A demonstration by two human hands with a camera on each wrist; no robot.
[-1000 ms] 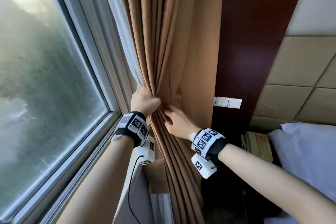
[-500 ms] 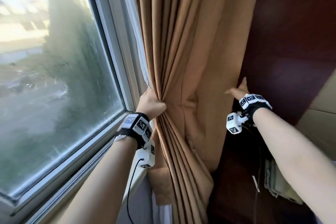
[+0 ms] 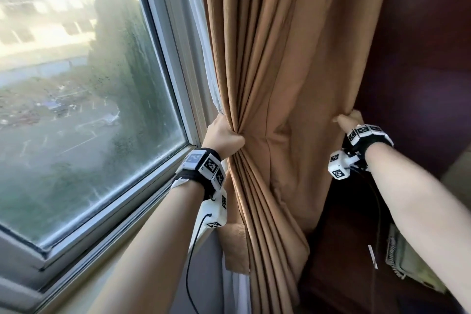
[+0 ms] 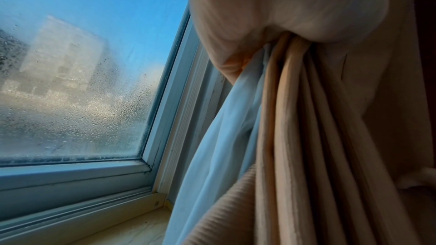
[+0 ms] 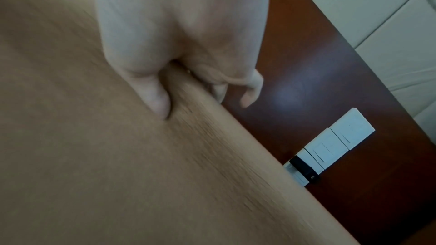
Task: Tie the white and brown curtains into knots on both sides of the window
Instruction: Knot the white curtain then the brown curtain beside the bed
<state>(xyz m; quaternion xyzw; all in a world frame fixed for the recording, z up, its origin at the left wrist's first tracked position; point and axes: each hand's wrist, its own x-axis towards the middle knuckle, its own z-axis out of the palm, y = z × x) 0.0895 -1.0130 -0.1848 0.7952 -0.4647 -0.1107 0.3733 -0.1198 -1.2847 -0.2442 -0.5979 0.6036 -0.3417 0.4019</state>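
Head view shows two curtains at the right side of one window (image 3: 96, 99): a brown curtain (image 3: 285, 84) and, between it and the frame, a thin white curtain (image 3: 204, 40), with two hands on the brown cloth. The left hand (image 3: 223, 136) is fisted around the gathered pleats, while the right hand (image 3: 350, 121) pinches the curtain's outer edge, well apart from the left. Only the left wrist view shows the white curtain (image 4: 224, 137) bunched into that fist with the brown folds; only the right wrist view shows the thumb (image 5: 153, 96) pressing the edge and two white wall switches (image 5: 335, 144) on the dark wood panel (image 5: 318, 62).
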